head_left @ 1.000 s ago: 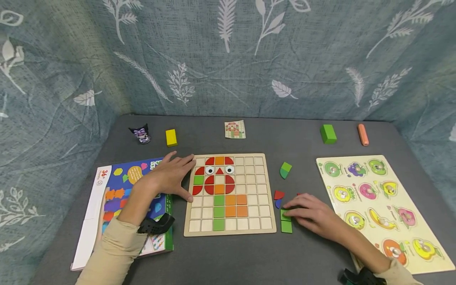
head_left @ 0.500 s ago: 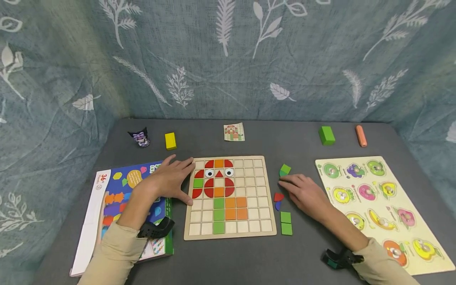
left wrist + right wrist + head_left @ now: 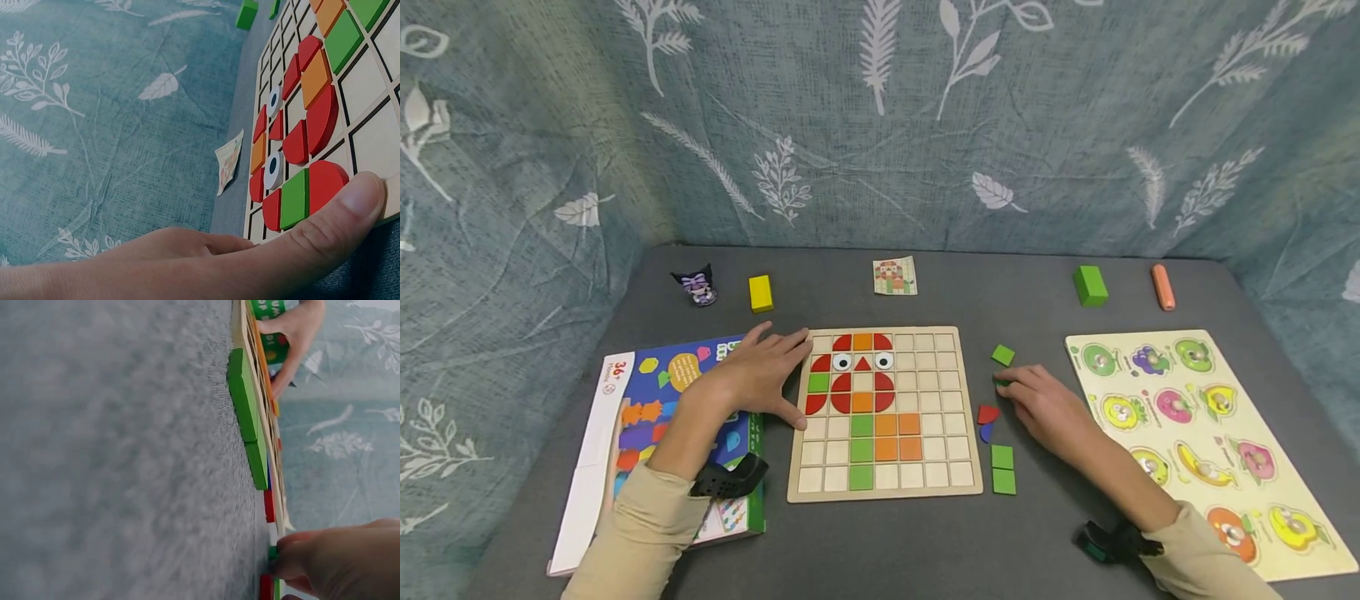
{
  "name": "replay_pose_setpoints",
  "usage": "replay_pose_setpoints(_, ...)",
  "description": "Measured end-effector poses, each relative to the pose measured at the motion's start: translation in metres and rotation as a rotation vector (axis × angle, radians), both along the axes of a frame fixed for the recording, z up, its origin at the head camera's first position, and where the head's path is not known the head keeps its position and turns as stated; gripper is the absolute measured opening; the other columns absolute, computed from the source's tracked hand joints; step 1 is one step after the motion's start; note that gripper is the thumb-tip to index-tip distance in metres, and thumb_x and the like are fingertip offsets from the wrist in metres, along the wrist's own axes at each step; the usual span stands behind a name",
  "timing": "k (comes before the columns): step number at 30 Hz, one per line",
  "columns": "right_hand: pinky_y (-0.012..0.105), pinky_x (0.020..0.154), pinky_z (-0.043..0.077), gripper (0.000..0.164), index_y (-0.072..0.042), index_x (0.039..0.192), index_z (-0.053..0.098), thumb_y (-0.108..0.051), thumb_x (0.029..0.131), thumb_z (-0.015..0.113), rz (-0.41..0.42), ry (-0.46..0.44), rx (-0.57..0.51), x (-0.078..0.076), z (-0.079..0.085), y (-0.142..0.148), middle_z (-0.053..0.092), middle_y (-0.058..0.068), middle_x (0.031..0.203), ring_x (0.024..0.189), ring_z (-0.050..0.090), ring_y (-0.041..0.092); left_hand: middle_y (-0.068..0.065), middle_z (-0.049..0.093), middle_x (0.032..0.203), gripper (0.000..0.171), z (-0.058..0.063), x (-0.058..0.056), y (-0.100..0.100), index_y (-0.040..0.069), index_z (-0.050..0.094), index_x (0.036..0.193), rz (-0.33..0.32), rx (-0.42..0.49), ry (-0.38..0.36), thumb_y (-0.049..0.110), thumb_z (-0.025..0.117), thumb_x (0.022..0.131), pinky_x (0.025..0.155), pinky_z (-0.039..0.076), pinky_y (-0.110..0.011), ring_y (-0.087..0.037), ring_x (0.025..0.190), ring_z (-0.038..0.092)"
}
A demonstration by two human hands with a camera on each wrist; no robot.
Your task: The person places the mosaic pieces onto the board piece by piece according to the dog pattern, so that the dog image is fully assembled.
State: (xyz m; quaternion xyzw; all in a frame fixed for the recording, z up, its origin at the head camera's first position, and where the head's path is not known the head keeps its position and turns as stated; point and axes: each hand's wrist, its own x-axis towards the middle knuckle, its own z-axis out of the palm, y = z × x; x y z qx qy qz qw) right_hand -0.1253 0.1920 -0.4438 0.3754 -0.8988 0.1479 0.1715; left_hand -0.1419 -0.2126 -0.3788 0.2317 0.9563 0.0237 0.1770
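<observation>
A square wooden grid board (image 3: 885, 497) lies at mid-table with red, orange and green pieces and two eye discs set in its upper left and middle cells. My left hand (image 3: 762, 372) is spread along the board's left edge; in the left wrist view its thumb (image 3: 337, 228) rests at the rim. To the right of the board, my right hand (image 3: 1051, 410) pinches a dark green quarter-round piece (image 3: 273, 552), mostly hidden under its fingertips. Just above those fingertips lies a light green square tile (image 3: 1003, 355). Below are a red piece (image 3: 988, 414), a blue piece (image 3: 986, 432) and two green squares (image 3: 1002, 469).
Under my left forearm is a blue puzzle box (image 3: 658, 367). A fruit puzzle board (image 3: 1120, 350) lies at right. Along the back stand a small figurine (image 3: 697, 286), a yellow block (image 3: 761, 293), a pattern card (image 3: 895, 275), a green block (image 3: 1091, 286) and an orange stick (image 3: 1163, 287).
My right hand has moved up from the green squares to the dark green piece and drawn it slightly away from the light green tile. The left hand stays at the board's edge.
</observation>
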Motion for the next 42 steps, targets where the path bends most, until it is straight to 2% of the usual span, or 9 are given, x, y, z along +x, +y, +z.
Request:
replay_pose_setpoints(8,0.039,0.078,0.057,0.024,-0.006,0.096,0.071,0.006,0.076,0.074,0.012,-0.037,0.022,0.009,0.004,0.010,0.070,0.009,0.115,0.101,0.066,0.026,-0.021,0.027,0.158,0.111,-0.001,0.000,0.000,0.000,0.033,0.150,-0.007,-0.006,0.009,0.063,0.076,0.069,0.121,0.006,-0.060,-0.040,0.142,0.034)
replay_pose_setpoints(11,0.038,0.075,0.057,0.023,-0.006,0.095,0.072,0.004,0.075,0.077,0.036,-0.011,-0.002,0.007,0.002,0.011,0.069,0.010,0.107,0.094,0.065,0.024,-0.021,0.027,0.158,0.112,-0.001,0.000,0.000,0.000,0.032,0.150,-0.006,-0.007,0.005,0.064,0.076,0.069,0.121,0.006,-0.060,-0.040,0.142,0.034)
replay_pose_setpoints(17,0.028,0.061,0.052,0.020,-0.008,0.091,0.074,-0.005,0.073,0.082,0.065,0.015,-0.061,0.003,0.000,0.012,0.060,0.003,0.086,0.074,0.058,0.012,-0.021,0.026,0.159,0.112,0.000,0.000,-0.001,0.000,0.032,0.150,-0.003,-0.007,-0.011,0.064,0.076,0.070,0.121,0.005,-0.060,-0.041,0.143,0.032)
replay_pose_setpoints(22,0.032,0.066,0.054,0.022,-0.007,0.095,0.074,-0.006,0.074,0.081,0.070,-0.011,-0.035,0.003,0.003,0.014,0.065,0.003,0.093,0.082,0.060,0.015,-0.021,0.027,0.158,0.111,0.001,0.000,-0.001,0.000,0.032,0.150,-0.001,-0.006,0.003,0.063,0.076,0.069,0.121,0.005,-0.060,-0.041,0.142,0.033)
replay_pose_setpoints(26,0.034,0.068,0.055,0.024,-0.007,0.097,0.072,-0.006,0.074,0.080,0.064,0.021,-0.009,0.001,0.003,0.012,0.067,0.003,0.096,0.085,0.061,0.017,-0.021,0.028,0.158,0.111,0.001,0.000,-0.001,0.000,0.033,0.150,-0.002,-0.009,0.012,0.063,0.076,0.069,0.121,0.006,-0.060,-0.041,0.142,0.034)
replay_pose_setpoints(30,0.031,0.063,0.052,0.027,-0.009,0.097,0.072,-0.008,0.072,0.082,0.046,0.070,-0.063,0.002,0.002,0.001,0.064,0.003,0.092,0.079,0.059,0.015,-0.021,0.028,0.158,0.112,0.001,0.000,-0.002,0.001,0.033,0.150,0.000,-0.015,0.008,0.065,0.076,0.068,0.121,0.006,-0.060,-0.041,0.142,0.034)
replay_pose_setpoints(32,0.029,0.062,0.051,0.027,-0.010,0.097,0.072,-0.010,0.072,0.083,0.048,0.059,-0.096,0.007,0.004,-0.010,0.062,0.002,0.091,0.077,0.058,0.012,-0.021,0.028,0.158,0.112,0.001,0.001,-0.002,0.001,0.033,0.150,0.001,-0.012,0.007,0.065,0.076,0.068,0.121,0.006,-0.060,-0.040,0.142,0.034)
replay_pose_setpoints(38,0.017,0.057,0.047,0.020,-0.014,0.090,0.073,-0.017,0.074,0.083,0.169,0.011,-0.114,0.019,0.007,-0.051,0.059,-0.003,0.085,0.067,0.051,0.003,-0.021,0.028,0.158,0.112,-0.001,0.002,-0.002,0.000,0.033,0.150,-0.009,0.005,0.009,0.064,0.076,0.069,0.121,0.006,-0.060,-0.040,0.142,0.034)
replay_pose_setpoints(42,0.013,0.056,0.044,0.018,-0.014,0.088,0.072,-0.019,0.075,0.084,0.189,-0.016,-0.076,0.018,0.009,-0.069,0.058,-0.003,0.082,0.064,0.048,0.003,-0.020,0.027,0.158,0.111,-0.002,0.001,-0.001,-0.001,0.033,0.150,-0.016,0.017,0.016,0.062,0.076,0.069,0.121,0.006,-0.060,-0.040,0.142,0.035)
